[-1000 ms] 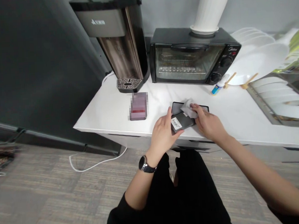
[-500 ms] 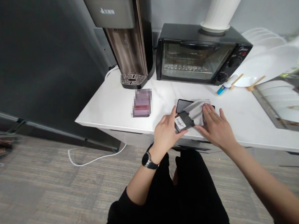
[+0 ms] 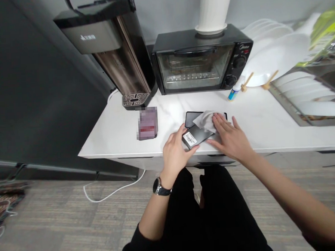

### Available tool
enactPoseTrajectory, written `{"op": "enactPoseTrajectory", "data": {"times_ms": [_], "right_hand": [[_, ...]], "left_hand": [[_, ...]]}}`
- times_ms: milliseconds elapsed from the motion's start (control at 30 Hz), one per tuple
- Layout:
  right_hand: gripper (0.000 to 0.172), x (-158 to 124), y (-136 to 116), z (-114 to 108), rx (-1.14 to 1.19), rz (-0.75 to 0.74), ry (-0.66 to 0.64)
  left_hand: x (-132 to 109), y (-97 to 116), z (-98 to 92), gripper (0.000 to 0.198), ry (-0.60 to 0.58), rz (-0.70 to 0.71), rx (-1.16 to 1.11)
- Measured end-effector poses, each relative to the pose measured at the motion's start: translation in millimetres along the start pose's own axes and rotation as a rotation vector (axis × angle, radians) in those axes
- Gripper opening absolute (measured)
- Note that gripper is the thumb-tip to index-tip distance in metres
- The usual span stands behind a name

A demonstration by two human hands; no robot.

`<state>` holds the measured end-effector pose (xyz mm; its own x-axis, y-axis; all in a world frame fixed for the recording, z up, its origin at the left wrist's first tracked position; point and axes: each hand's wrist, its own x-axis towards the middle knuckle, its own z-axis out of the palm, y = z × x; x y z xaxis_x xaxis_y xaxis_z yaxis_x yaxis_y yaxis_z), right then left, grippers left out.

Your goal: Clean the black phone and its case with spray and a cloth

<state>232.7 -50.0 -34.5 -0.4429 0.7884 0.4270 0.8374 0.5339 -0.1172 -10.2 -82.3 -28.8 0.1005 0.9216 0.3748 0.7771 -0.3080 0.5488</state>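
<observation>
A dark, flat phone [image 3: 201,134] with a white barcode label lies slanted on the counter. My left hand [image 3: 175,150] is closed on its left end, thumb at the near edge and fingers at the far edge. A crumpled grey cloth [image 3: 205,120] covers the phone's upper right part. My right hand [image 3: 232,138] holds the cloth down under its fingers, which lie close together, with the thumb apart near the counter's front. Just behind, partly hidden by the cloth, lies a second flat device [image 3: 192,118] with a black rim and grey face.
A blurred-out purplish item [image 3: 148,123] lies left on the white counter [image 3: 112,137]. Behind stand a water dispenser [image 3: 130,63], a toaster oven [image 3: 192,60] and a small white-and-blue bottle [image 3: 234,91]. White plates [image 3: 281,56] and a dish rack [image 3: 296,113] are at the right.
The cloth has bunched up and shifted on the phone, baring more of its dark surface. The phone is tilted more, its right end farther back. My view has swung to the right.
</observation>
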Motion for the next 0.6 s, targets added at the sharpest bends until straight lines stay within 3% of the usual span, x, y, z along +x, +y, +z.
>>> {"op": "enactPoseTrajectory", "data": {"times_ms": [167,233,333,400,467,533,600], "right_hand": [[0.101,1.2,-53.0,4.3,0.175,-0.270,-0.116],[0.095,-5.8,-42.2,-0.2,0.156,-0.269,-0.118],[0.089,-6.8,-2.5,-3.8,0.060,-0.101,-0.045],[0.092,2.5,8.7,-0.5,0.027,0.001,-0.003],[0.092,13.7,-4.7,6.0,0.052,-0.017,-0.010],[0.084,19.5,-31.6,11.0,0.123,-0.168,-0.070],[0.087,16.1,-50.9,10.6,0.179,-0.259,-0.107]], "left_hand": [[-0.2,1.3,-0.8,0.088,-0.019,-0.037,0.090],[-0.6,1.3,-0.6,0.088,-0.006,-0.020,0.082],[-0.8,1.7,-0.4,0.088,0.006,-0.003,0.039],[-0.4,1.7,-0.7,0.087,0.004,0.001,0.026],[0.0,0.9,-1.3,0.086,0.002,-0.004,0.030],[0.4,-0.7,-1.7,0.085,-0.008,-0.016,0.049],[0.4,-1.9,-1.7,0.084,-0.023,-0.030,0.077]]}}
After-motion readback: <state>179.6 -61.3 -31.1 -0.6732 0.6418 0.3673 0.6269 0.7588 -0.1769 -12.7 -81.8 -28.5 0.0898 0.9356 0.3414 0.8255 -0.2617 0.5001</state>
